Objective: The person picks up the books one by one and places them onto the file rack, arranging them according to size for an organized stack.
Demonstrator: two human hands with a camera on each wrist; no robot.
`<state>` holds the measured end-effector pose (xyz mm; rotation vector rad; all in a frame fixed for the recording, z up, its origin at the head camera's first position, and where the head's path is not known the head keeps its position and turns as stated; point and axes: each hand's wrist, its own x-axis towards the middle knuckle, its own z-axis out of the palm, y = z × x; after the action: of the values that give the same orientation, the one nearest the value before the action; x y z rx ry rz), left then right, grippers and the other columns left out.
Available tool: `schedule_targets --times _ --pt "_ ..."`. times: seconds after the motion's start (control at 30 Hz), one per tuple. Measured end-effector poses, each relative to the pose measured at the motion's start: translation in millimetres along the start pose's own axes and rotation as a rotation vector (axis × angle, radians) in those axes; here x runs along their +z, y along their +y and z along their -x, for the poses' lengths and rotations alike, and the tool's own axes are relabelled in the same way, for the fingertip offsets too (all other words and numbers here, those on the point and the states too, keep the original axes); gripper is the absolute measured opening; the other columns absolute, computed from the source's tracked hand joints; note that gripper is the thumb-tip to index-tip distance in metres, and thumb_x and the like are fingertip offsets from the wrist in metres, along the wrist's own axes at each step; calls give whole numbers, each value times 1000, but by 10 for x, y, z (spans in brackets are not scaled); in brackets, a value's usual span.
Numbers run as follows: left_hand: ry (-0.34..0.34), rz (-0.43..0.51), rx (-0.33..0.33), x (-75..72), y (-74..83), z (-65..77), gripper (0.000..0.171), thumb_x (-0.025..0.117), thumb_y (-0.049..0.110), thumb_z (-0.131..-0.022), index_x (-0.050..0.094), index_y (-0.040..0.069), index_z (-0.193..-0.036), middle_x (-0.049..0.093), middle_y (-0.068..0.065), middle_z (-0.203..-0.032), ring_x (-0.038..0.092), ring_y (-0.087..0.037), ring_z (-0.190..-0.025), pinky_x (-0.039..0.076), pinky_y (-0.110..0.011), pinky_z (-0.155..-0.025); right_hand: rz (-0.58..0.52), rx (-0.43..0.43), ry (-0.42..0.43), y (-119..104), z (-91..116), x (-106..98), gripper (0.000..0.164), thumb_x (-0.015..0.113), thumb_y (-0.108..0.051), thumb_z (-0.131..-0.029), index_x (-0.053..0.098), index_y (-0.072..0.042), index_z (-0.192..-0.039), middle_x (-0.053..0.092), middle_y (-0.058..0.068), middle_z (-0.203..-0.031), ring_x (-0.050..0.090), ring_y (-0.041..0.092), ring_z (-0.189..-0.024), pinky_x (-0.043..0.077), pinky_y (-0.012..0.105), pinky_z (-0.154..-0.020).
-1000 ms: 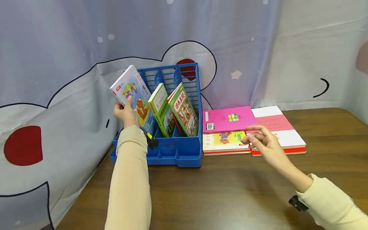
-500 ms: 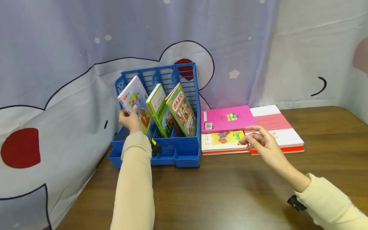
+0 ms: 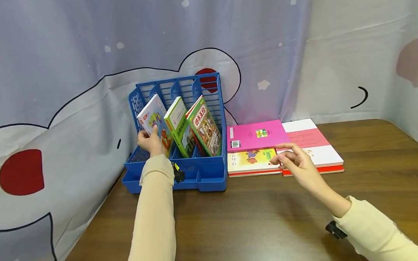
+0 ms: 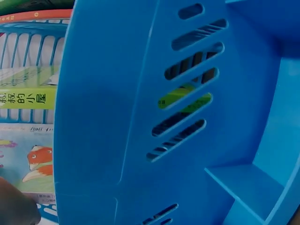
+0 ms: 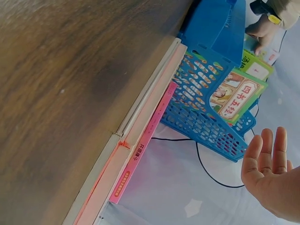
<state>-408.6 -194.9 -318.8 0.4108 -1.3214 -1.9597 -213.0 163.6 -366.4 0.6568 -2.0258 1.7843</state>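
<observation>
My left hand (image 3: pixel 151 144) pinches a pale picture book (image 3: pixel 153 111) with a fox on its cover, thumb over the front. The book leans in the left part of a blue plastic book rack (image 3: pixel 211 173). In the left wrist view, the rack's front wall (image 4: pixel 103 108) hides the book's lower end, and only one finger shows. To its right in the rack lean a green book (image 3: pixel 181 137) and a green-edged book (image 3: pixel 207 126) with several pictures. My right hand (image 3: pixel 299 163) holds nothing, hovering with loosely bent fingers by the lying books; its fingers look extended in the right wrist view.
Right of the rack lie a pink book (image 3: pixel 245 134), a yellow-covered book (image 3: pixel 243 160) partly under it, and white-and-pink books (image 3: pixel 327 156). Behind the wooden table (image 3: pixel 234 226) hangs a patterned curtain (image 3: pixel 261 46). A dark cable (image 5: pixel 206 166) runs behind the rack.
My left hand has lowered the fox book into the rack and moved slightly right, still gripping it. The right hand stays nearly in place; the view has shifted slightly.
</observation>
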Motion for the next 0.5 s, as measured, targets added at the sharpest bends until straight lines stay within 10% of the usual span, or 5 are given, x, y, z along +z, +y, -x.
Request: schedule_targets --times 0.3,0.5 --pt "42 -15 -105 64 115 93 14 65 11 -88 52 10 -94 58 -12 -117 56 -21 -104 48 -34 -88 7 5 6 -13 0 -3 27 47 -1 -97 52 -22 -113 70 -12 -88 62 0 -81 51 15 -75" --pt "6 -74 -92 93 225 157 39 60 1 -89 51 12 -125 53 -10 -128 54 -20 -117 49 -35 -94 11 7 3 -19 -1 -9 27 46 -2 -97 52 -23 -113 69 -14 -88 63 0 -80 51 15 -74"
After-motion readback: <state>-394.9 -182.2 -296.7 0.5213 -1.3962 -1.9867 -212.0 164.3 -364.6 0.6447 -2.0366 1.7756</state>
